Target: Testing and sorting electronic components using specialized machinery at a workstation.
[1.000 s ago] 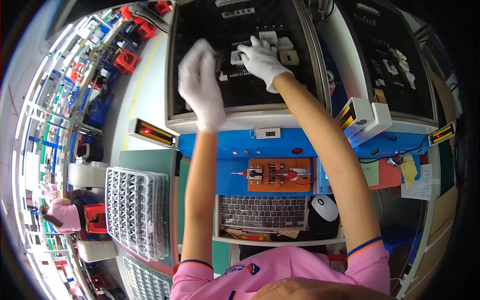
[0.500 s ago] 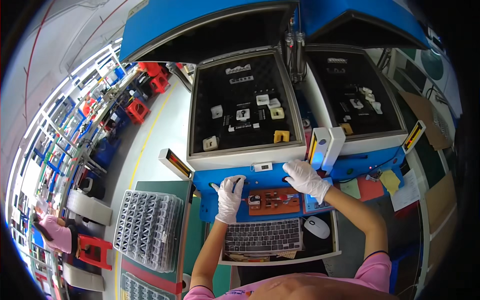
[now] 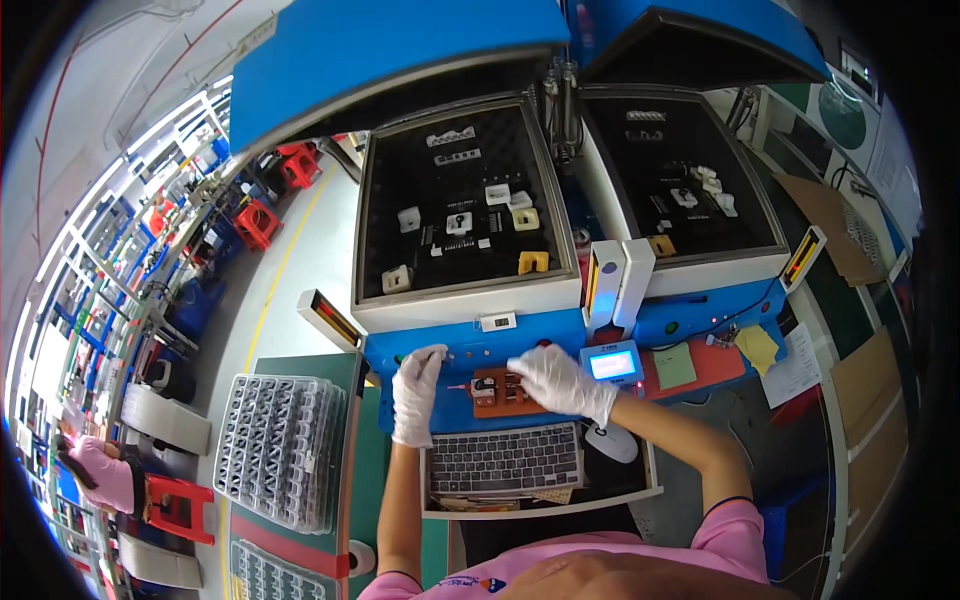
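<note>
White gloves cover both hands. My left hand [image 3: 414,396] is raised by the blue front panel [image 3: 465,345] of the left machine, left of a brown fixture block [image 3: 489,408]. Its fingers are bent and pressed together; whatever lies between them is too small to make out. My right hand [image 3: 565,382] reaches over the right part of the fixture, fingers curled down toward it, hiding that part and anything they grip. A small metal-and-white clamp part [image 3: 483,388] shows on the fixture's left end.
A keyboard [image 3: 505,460] and white mouse [image 3: 611,444] lie in a drawer below. Two machines with raised blue lids [image 3: 400,70] hold small parts on black beds [image 3: 455,190]. Clear plastic trays [image 3: 275,450] are stacked at left. A small lit screen [image 3: 612,364] stands right of my hand.
My right hand has moved from the red button on the panel down and left over the fixture, uncovering the screen. My left hand has shifted slightly left. The whole view has shifted a little.
</note>
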The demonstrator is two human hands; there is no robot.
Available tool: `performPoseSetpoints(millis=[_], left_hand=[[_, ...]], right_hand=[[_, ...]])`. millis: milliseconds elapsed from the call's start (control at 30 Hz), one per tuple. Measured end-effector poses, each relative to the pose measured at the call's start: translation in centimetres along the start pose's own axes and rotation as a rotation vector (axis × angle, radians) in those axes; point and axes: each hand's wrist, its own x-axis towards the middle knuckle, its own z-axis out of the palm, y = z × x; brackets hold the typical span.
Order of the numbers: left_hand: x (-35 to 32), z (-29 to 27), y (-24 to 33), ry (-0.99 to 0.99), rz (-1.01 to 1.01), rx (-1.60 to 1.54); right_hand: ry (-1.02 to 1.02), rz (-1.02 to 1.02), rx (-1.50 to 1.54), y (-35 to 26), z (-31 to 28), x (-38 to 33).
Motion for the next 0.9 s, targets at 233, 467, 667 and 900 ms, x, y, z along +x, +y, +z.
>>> performPoseSetpoints(millis=[233,467,667,900], left_hand=[[-6.5,1.1,2.4,0.135,-0.239,-0.353],[-11.4,0.7,1.3,0.297,-0.563,-0.324],[-10.5,2.0,0.4,0.287,-0.371,-0.325],[-8.5,5.0,0.8,0.270,-0.222,0.000]], right_hand=[[-0.116,-0.043,-0.241,-1.3,-1.7,-2.2],[0.020,0.138,-0.145,-1.1,-2.7,-0.8],[-0.135,-0.005,-0.194,-2.6,4.6,3.7],[-0.108,0.017,-0.011,-1.9,5.3,3.6]])
